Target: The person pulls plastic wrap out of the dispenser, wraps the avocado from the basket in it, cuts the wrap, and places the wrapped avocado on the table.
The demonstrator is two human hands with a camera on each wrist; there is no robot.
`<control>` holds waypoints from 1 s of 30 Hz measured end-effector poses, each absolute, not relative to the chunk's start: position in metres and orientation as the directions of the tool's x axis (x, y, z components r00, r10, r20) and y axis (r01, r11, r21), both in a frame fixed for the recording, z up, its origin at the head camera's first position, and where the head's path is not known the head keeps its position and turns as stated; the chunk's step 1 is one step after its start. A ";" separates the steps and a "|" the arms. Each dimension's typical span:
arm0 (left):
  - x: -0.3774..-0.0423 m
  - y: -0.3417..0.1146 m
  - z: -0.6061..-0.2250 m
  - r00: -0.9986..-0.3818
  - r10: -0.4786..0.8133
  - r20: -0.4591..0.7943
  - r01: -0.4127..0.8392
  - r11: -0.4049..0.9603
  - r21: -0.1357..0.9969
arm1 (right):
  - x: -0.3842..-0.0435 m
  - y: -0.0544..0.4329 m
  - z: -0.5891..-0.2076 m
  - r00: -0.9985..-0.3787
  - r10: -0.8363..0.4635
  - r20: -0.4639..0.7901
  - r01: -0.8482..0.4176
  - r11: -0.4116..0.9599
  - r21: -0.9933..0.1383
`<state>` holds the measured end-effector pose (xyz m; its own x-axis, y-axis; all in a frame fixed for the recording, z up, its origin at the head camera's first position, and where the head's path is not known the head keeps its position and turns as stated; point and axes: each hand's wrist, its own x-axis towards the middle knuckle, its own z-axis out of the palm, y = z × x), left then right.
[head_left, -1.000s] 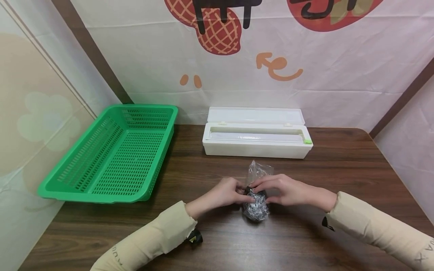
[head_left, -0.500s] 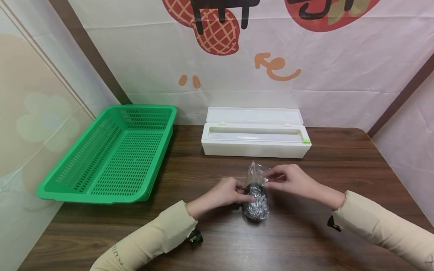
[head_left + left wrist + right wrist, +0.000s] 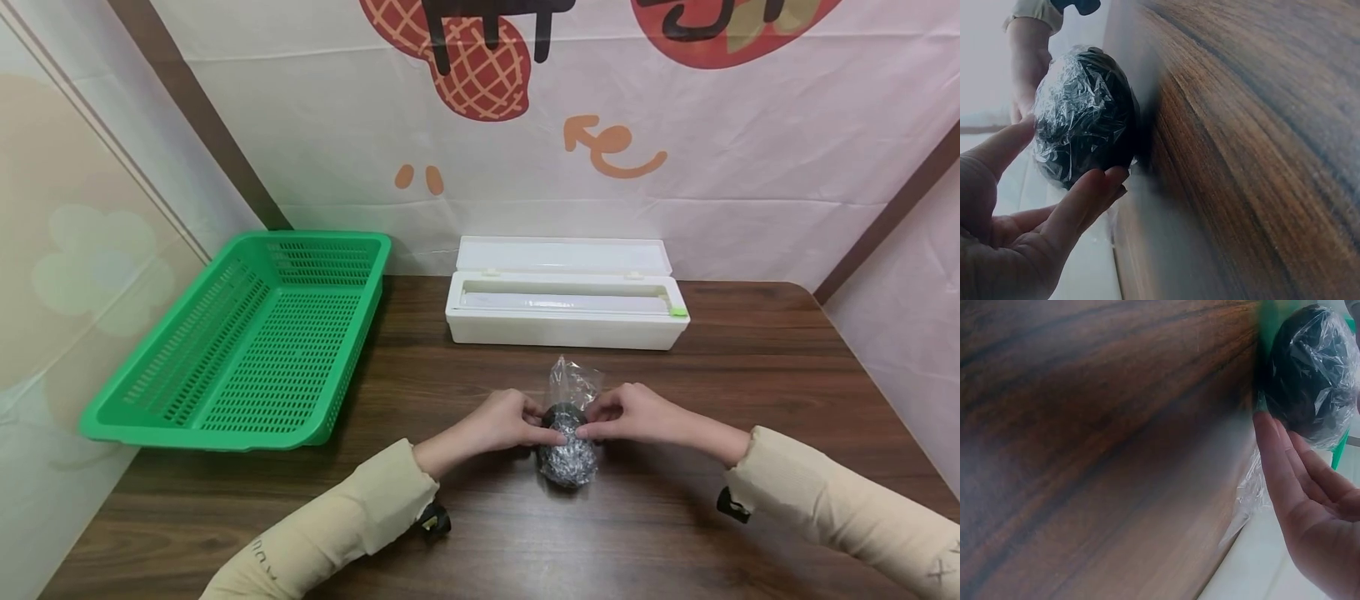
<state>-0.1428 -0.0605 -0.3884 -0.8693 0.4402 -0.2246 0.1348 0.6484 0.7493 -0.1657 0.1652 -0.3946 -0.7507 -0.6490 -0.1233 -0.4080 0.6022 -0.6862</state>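
Note:
A dark, egg-shaped item [image 3: 568, 462] lies on the table, wrapped in crinkled cling film; its kind is hidden by the wrap. My left hand [image 3: 501, 422] holds its left side, the thumb on top and the fingers lower down. From the right, my right hand [image 3: 636, 414] grips the other side, thumb on the film. A loose tail of cling film [image 3: 572, 379] spreads from the far end. Both wrist views show the wrapped item [image 3: 1082, 115] close up, with fingertips [image 3: 1267, 428] against its lower side in the right one.
A white cling film dispenser [image 3: 568, 332] stands behind the hands, lid raised, with a roll inside. To the left sits a green perforated basket [image 3: 300, 437]. A printed cloth backdrop [image 3: 330, 142] rises behind the table [image 3: 480, 567].
My right hand drew back to the loose film on the right, then returned to the item's side. My left hand has kept its hold, and the item has barely moved.

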 end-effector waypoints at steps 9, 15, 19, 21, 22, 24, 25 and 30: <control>-0.150 -0.062 -0.387 -0.844 0.430 -0.322 0.013 0.616 0.788 | -0.163 0.165 -0.394 -0.752 -0.626 -0.206 -0.271 0.579 -0.769; -0.160 -0.061 -0.386 -0.842 0.386 -0.376 -0.138 0.521 0.843 | -0.170 0.166 -0.395 -0.764 -0.542 -0.349 0.070 0.469 -0.881; -0.167 -0.059 -0.388 -0.838 0.380 -0.392 -0.178 0.489 0.854 | -0.176 0.166 -0.398 -0.766 -0.480 -0.428 0.240 0.403 -0.883; -0.171 -0.058 -0.391 -0.835 0.378 -0.400 -0.195 0.477 0.857 | -0.179 0.166 -0.400 -0.756 -0.468 -0.457 0.302 0.370 -0.879; -0.173 -0.058 -0.393 -0.834 0.380 -0.401 -0.198 0.472 0.859 | -0.181 0.166 -0.401 -0.750 -0.467 -0.468 0.328 0.353 -0.876; -0.177 -0.057 -0.396 -0.833 0.375 -0.407 -0.215 0.459 0.862 | -0.183 0.165 -0.403 -0.740 -0.467 -0.483 0.367 0.321 -0.873; -0.179 -0.056 -0.397 -0.832 0.372 -0.411 -0.225 0.452 0.863 | -0.185 0.165 -0.404 -0.736 -0.471 -0.486 0.381 0.306 -0.873; -0.185 -0.051 -0.399 -0.830 0.359 -0.427 -0.278 0.398 0.874 | -0.191 0.161 -0.408 -0.729 -0.483 -0.485 0.424 0.238 -0.874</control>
<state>-0.1852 -0.0506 -0.3989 -0.8300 0.3589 -0.4269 -0.2777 0.3979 0.8744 -0.1907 0.1614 -0.4079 -0.7290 -0.4826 -0.4855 0.4244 0.2377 -0.8737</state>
